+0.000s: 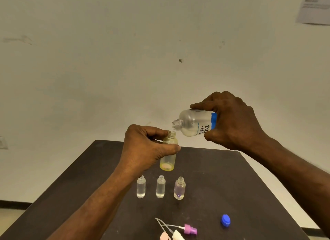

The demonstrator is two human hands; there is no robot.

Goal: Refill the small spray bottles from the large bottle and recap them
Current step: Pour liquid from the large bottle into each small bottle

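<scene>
**Large bottle tipped over yellow-tinted spray bottle, both held above table**

Surface: dark brown table (223,182), scuffed matte top, set against a pale wall (107,61) with smudges. A printed sheet of paper (314,6) hangs at upper right.

Left hand (142,150): thumb and fingers curled round the yellow-tinted spray bottle (168,151), gripping its upper body. Bottle uncapped, near upright, long axis vertical, mouth up; its base sits above the tabletop, or just on it, cannot tell.

Right hand (230,121): fingers on top and thumb beneath wrapped round the large clear bottle (194,122), blue label under the palm. Long axis near horizontal, neck tilted down to the left, open mouth just above and right of the small bottle's mouth, not touching.

On the table nearer the camera: 3 small clear bottles (160,187) in a row, uncapped, upright. Further forward, a blue cap (225,221), a pink spray head (190,229) with dip tube, and 2 pale spray heads (171,236) at the frame edge.
</scene>
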